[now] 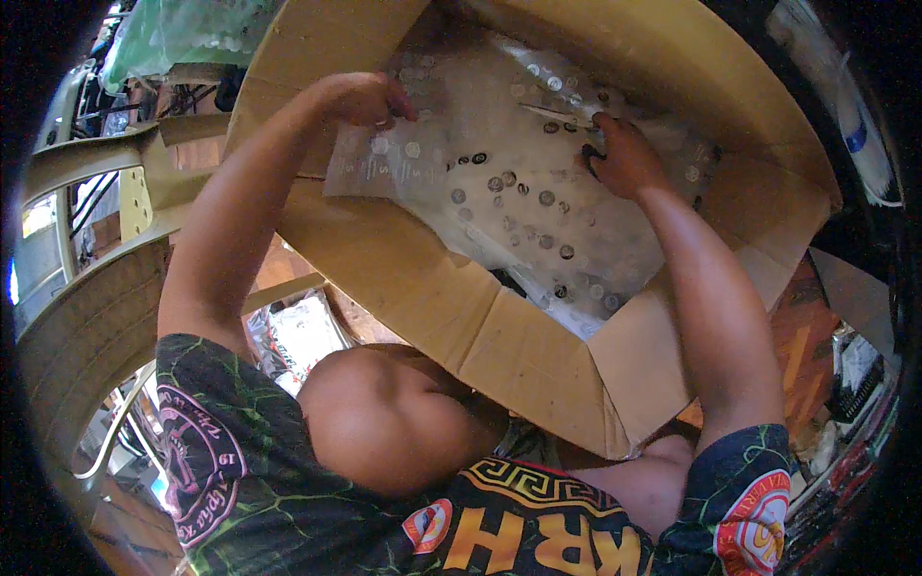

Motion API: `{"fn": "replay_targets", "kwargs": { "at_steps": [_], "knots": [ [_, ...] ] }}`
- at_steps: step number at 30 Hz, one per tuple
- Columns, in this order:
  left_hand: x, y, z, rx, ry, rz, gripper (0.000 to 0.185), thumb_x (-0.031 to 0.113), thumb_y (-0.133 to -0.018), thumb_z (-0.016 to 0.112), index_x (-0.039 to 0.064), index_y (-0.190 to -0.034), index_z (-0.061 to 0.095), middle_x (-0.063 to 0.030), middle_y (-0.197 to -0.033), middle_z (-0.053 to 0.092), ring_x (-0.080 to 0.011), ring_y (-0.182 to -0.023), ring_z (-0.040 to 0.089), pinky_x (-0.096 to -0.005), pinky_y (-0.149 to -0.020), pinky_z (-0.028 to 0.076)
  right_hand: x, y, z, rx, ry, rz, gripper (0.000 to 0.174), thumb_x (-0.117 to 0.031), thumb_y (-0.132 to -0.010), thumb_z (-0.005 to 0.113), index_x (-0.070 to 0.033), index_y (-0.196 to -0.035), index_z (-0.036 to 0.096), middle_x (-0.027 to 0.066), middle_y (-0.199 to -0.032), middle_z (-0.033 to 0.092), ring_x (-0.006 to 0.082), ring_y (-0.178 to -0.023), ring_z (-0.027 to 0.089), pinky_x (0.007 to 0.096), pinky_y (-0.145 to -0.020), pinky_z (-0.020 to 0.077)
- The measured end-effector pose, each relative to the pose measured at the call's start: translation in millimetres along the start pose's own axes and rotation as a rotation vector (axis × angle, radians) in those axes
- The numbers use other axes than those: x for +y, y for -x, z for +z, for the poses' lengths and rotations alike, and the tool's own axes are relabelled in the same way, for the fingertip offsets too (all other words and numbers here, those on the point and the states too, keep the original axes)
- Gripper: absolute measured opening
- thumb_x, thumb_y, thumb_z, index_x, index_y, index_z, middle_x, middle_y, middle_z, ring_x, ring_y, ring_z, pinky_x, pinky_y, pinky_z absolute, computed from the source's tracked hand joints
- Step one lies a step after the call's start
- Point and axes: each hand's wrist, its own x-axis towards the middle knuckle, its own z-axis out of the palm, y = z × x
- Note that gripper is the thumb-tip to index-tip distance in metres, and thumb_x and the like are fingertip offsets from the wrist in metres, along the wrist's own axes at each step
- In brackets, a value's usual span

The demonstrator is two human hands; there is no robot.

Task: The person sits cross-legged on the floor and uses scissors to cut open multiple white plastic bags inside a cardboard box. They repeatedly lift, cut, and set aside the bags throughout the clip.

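Observation:
A large open cardboard box point(432, 288) stands in front of me, tilted towards my lap. Inside lie clear plastic bags point(518, 209) covered in small round printed marks. My right hand point(625, 158) grips a pair of scissors point(551, 113); one dark handle loop shows by the thumb, and the slim blades point left over the plastic. Over the box's left side, my left hand point(371, 101) has curled fingers, close above a clear printed plastic sheet point(382, 158). Blur hides whether those fingers pinch the sheet.
A curved chair part point(94, 288) stands at the left, with a green plastic bag point(180, 36) beyond it. Below the big box's left edge, a smaller box holds plastic-wrapped packets point(302, 335). My bare knee point(389, 417) is against the box's near side. Wooden floor point(807, 360) shows at the right.

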Motion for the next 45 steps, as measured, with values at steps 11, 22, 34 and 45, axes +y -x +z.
{"fn": "replay_targets", "kwargs": {
  "at_steps": [11,22,34,45],
  "knots": [
    [-26.2,-38.8,49.2,-0.057,-0.214,-0.008,0.050,0.000,-0.070,0.059,0.016,-0.116,0.071,-0.0143,-0.108,0.070,-0.0299,-0.098,0.068,-0.0392,-0.084,0.053,1.7,-5.7,11.4,0.037,0.035,-0.035,0.063,-0.029,-0.084,0.069,0.000,-0.135,0.045,0.0277,-0.127,0.056,0.0422,-0.118,0.053,0.0469,-0.103,0.0426],
    [59.8,-10.2,36.5,0.274,-1.015,-0.361,0.028,0.017,-0.080,0.068,0.016,-0.108,0.073,-0.0079,-0.113,0.069,-0.0247,-0.109,0.062,-0.0520,-0.094,0.041,-2.4,-5.2,4.2,0.062,-0.004,-0.022,0.063,-0.033,-0.084,0.070,-0.002,-0.133,0.047,0.0238,-0.127,0.058,0.0413,-0.118,0.054,0.0472,-0.101,0.0440],
    [30.7,-77.0,118.1,0.470,-0.766,0.068,0.044,0.020,-0.078,0.068,0.017,-0.122,0.066,-0.0158,-0.121,0.061,-0.0328,-0.123,0.052,-0.0573,-0.109,0.031,-3.1,-1.6,-2.2,0.131,-0.089,-0.054,0.059,-0.030,-0.083,0.069,-0.003,-0.131,0.050,0.0232,-0.123,0.060,0.0414,-0.115,0.057,0.0472,-0.099,0.0455],
    [34.5,-29.8,49.8,-0.014,-0.711,0.117,0.047,0.018,-0.072,0.074,0.018,-0.118,0.067,-0.0104,-0.131,0.057,-0.0322,-0.125,0.050,-0.0436,-0.100,0.047,4.0,-6.2,0.1,0.219,-0.015,-0.135,0.062,-0.026,-0.081,0.071,-0.005,-0.135,0.048,0.0257,-0.131,0.053,0.0445,-0.115,0.055,0.0481,-0.100,0.0455]
  ]
}}
